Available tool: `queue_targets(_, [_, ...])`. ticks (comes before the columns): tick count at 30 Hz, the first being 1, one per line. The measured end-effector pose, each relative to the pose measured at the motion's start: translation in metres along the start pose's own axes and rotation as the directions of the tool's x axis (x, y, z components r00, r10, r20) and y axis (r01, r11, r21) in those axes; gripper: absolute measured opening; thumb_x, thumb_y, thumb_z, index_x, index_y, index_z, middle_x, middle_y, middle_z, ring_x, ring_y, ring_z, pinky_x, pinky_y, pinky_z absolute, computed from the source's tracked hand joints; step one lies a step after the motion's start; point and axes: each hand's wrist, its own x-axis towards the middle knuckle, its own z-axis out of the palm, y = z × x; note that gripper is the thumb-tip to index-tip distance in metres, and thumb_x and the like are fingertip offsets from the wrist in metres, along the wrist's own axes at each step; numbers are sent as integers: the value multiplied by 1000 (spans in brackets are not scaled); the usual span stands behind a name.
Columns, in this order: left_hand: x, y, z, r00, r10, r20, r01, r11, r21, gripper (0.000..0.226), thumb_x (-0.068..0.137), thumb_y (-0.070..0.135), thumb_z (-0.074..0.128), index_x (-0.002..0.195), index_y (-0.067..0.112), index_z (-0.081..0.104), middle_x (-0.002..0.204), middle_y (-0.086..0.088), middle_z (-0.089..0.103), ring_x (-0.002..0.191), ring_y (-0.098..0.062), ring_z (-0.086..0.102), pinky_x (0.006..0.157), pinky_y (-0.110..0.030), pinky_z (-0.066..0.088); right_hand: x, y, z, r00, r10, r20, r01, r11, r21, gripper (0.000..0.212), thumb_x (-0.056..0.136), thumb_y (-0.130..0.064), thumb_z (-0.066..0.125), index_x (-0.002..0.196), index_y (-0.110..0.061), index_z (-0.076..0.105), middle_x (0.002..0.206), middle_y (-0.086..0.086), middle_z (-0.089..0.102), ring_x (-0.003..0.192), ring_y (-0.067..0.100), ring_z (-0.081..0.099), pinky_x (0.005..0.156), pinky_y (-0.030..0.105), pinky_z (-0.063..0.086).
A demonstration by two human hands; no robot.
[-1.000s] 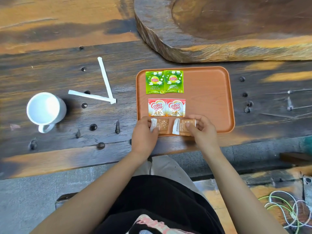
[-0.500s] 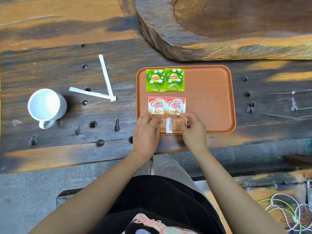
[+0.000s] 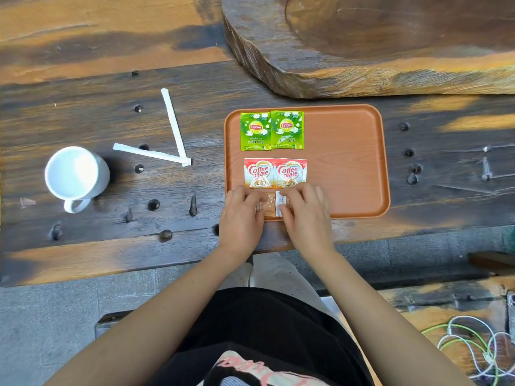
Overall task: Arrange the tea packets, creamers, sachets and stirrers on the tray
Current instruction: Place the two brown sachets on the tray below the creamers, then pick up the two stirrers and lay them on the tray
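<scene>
Two thin white paper-wrapped stirrers (image 3: 167, 140) lie in a V on the dark wooden desk (image 3: 195, 79), at nine o'clock of the orange rectangular tray (image 3: 348, 162), beside a white ceramic mug (image 3: 76, 174). They look light and bendy; best pinched mid-length. On the tray sit two green tea packets (image 3: 271, 130), below them two red-and-white creamers (image 3: 275, 173). At six o'clock the left hand (image 3: 241, 215) and right hand (image 3: 305, 213), fingers narrowed and pressing flat, are on the brown sugar sachets (image 3: 271, 204): flimsy, slippery, best nudged by their edges.
</scene>
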Motion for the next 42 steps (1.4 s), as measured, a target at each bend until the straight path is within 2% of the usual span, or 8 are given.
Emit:
queue_targets(9, [-1, -1, 1, 1000, -1, -12, 1, 1000, -15, 24, 81, 6, 61, 104, 12, 64, 105, -10, 56, 106, -25, 49, 80, -32, 46, 1, 5, 2, 998, -10, 69, 10, 1000, 4, 24, 78, -10, 64, 102, -12, 62, 100, 7, 56, 94, 18, 36, 82, 33, 38])
queue_targets(16, [-3, -2, -10, 1000, -30, 5, 30, 997, -73, 24, 82, 9, 59, 106, 14, 64, 110, -7, 56, 111, -22, 48, 87, -33, 46, 8, 0, -8, 992, -73, 103, 68, 996, 51, 21, 79, -11, 63, 100, -12, 62, 98, 8, 55, 95, 26, 48, 82, 36, 42])
queue_targets(20, [2, -15, -30, 982, -172, -75, 159, 976, -151, 22, 83, 10, 57, 103, 12, 66, 103, -8, 61, 99, -20, 53, 85, -28, 44, 28, -8, -16, 974, -164, 156, 143, 980, 135, 20, 81, -12, 60, 101, -10, 62, 100, 8, 57, 98, 27, 52, 84, 36, 43])
queue_targets(25, [16, -48, -75, 794, -600, -96, 494, 730, -472, 14, 83, 6, 56, 93, 12, 63, 65, 8, 54, 54, 0, 52, 53, -4, 41, 78, -39, -11, 926, -285, 249, 265, 958, 110, 15, 84, -13, 57, 97, -7, 62, 94, 11, 63, 94, 32, 56, 83, 41, 47])
queue_targets(29, [37, -78, -110, 670, -741, -49, 571, 555, -605, 12, 82, 11, 53, 90, 20, 59, 61, 6, 55, 54, -13, 50, 46, -20, 40, 117, -81, 0, 876, -358, 323, 346, 933, 96, 15, 86, -15, 56, 99, -9, 61, 96, 10, 63, 98, 29, 55, 85, 38, 44])
queue_targets(35, [77, -100, -136, 583, -804, 115, 619, 348, -704, 15, 82, 10, 60, 68, 9, 54, 56, -5, 51, 49, -16, 46, 52, -25, 42, 167, -137, 17, 869, -175, 463, 191, 982, 12, 20, 87, -25, 55, 102, -13, 61, 110, 12, 64, 106, 31, 57, 88, 37, 47])
queue_targets(37, [87, -104, -136, 576, -804, 147, 632, 324, -704, 12, 82, 13, 62, 76, 3, 61, 56, -7, 52, 49, -18, 48, 56, -29, 47, 179, -148, 23, 868, -88, 488, 114, 993, -23, 20, 87, -28, 55, 101, -14, 61, 113, 11, 65, 107, 30, 58, 86, 35, 47])
queue_targets(42, [103, -115, -134, 579, -815, 32, 690, 468, -552, 43, 78, 29, 67, 107, -1, 56, 102, -17, 70, 93, -33, 67, 79, -36, 54, 196, -166, 37, 855, 56, 516, -15, 996, -83, 27, 88, -31, 56, 103, -10, 63, 115, 16, 65, 108, 33, 58, 88, 35, 46])
